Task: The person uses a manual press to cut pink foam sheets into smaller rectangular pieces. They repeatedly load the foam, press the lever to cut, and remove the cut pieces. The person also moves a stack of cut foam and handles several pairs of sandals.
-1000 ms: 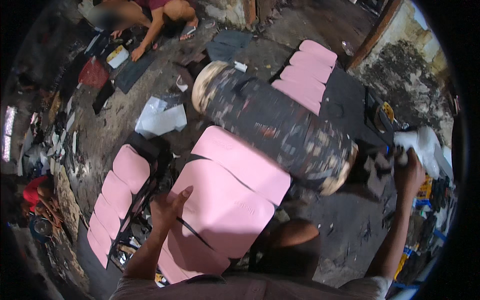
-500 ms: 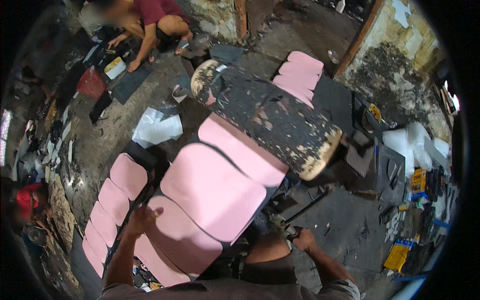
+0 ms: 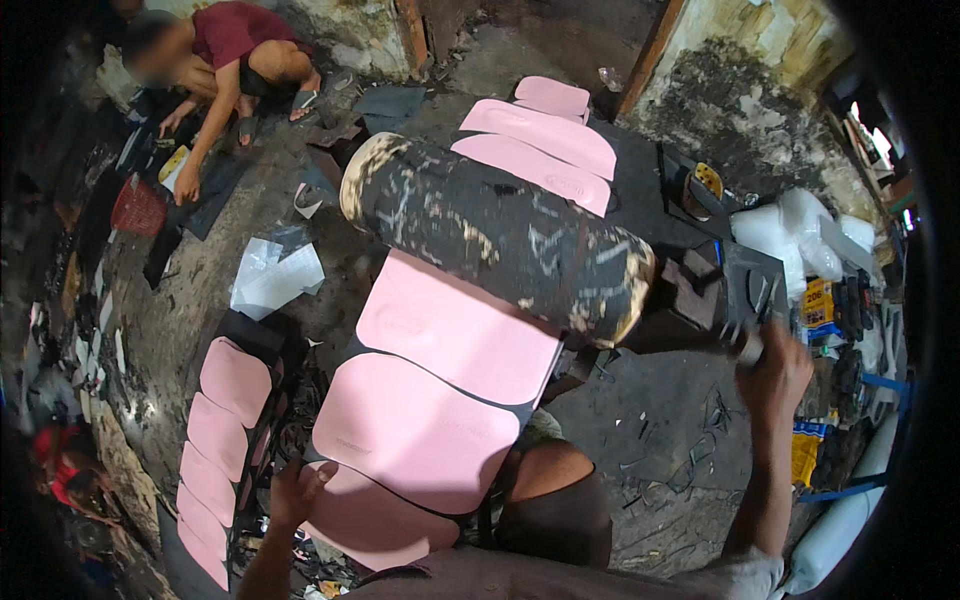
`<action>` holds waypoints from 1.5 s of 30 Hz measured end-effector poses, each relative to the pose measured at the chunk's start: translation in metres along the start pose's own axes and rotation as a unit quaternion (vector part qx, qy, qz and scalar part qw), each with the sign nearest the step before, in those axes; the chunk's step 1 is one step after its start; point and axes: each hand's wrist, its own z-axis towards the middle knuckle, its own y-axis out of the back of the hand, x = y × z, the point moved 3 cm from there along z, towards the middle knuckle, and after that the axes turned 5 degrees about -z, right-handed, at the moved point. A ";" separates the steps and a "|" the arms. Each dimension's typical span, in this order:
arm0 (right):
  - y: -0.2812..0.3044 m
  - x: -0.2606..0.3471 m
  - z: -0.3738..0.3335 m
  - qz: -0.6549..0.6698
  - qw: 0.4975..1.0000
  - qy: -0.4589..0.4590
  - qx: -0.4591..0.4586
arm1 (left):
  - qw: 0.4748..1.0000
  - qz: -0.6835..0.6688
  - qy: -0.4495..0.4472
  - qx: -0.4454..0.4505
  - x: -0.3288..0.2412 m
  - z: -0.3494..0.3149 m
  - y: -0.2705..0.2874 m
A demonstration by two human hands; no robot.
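A stack of pink sole-shaped foam pieces on dark backing (image 3: 415, 425) lies tilted before me. A thick black roller-like log (image 3: 495, 240), scuffed and pale at both ends, lies across its far part; more pink pieces (image 3: 535, 150) show beyond it. My left hand (image 3: 297, 492) is at the stack's near left edge, fingers and thumb apart, thumb close to the pink surface. Out to the right, my right hand (image 3: 775, 365) is curled beside a dark stand (image 3: 755, 275), its fingers blurred. Something pale and smeared shows at its fingertips, too blurred to name.
Left of the stack lies a row of pink pieces (image 3: 215, 440). White sheets (image 3: 275, 278) and a red basket (image 3: 138, 205) are on the floor. A co-worker in a maroon shirt (image 3: 240, 45) squats at far left. Clear plastic bags (image 3: 800, 235) stand at right.
My right hand has swung from beside my knee up and right to the dark stand. The log looks turned, and more pink shows beyond it. My left hand stays by the stack's edge.
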 end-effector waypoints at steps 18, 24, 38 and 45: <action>-0.117 0.134 -0.239 0.286 0.724 0.013 0.627 | 0.971 -0.146 0.006 0.190 -0.145 0.142 -0.038; 0.066 0.062 -0.061 0.209 0.878 -0.003 0.430 | 0.928 -0.313 -0.021 0.202 -0.178 0.147 -0.066; -0.332 0.059 0.018 0.149 0.955 -0.087 0.240 | 0.939 -0.338 0.065 0.010 -0.061 0.131 -0.046; -0.213 0.131 -0.297 0.224 0.823 -0.010 0.522 | 0.955 -0.285 0.060 -0.054 0.078 0.111 -0.036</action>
